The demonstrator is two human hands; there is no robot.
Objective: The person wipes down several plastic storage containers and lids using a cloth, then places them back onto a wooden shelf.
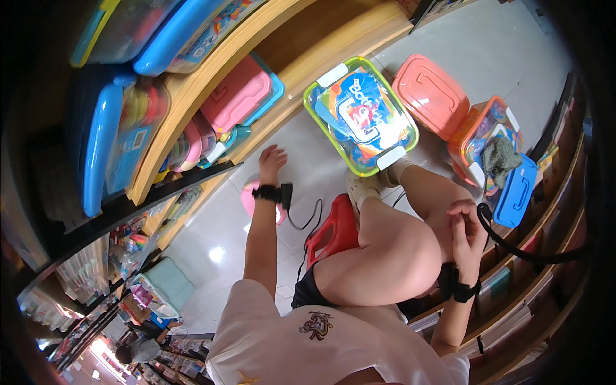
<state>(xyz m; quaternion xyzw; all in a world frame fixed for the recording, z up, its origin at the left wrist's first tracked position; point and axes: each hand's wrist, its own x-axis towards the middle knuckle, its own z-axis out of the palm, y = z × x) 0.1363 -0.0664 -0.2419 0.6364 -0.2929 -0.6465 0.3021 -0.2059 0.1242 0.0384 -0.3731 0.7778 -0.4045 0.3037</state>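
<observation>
My left hand (273, 162) hangs over the tiled floor beside the low wooden shelf, holding nothing, its fingers slightly spread. Beneath its wrist is a pink object (249, 195) with a white part, largely hidden by the forearm. Close to my leg, my right hand (468, 233) is loosely curled with no object visible in it. Before my feet lies a clear plastic storage box (315, 130) with a green rim, white latches and a colourful printed lid. To its right are a coral plastic lid (429, 96) and an orange-rimmed box (464, 139) bearing a grey-green cloth (500, 156).
A blue-lidded box (516, 190) sits by the right-hand bookshelf (539, 255). Wooden shelving (192, 103) at left holds pink-lidded (240, 96) and blue-lidded boxes (98, 149). A red plastic stool (337, 226) is under me, near a black cable (308, 224). Another person (144, 349) is farther back.
</observation>
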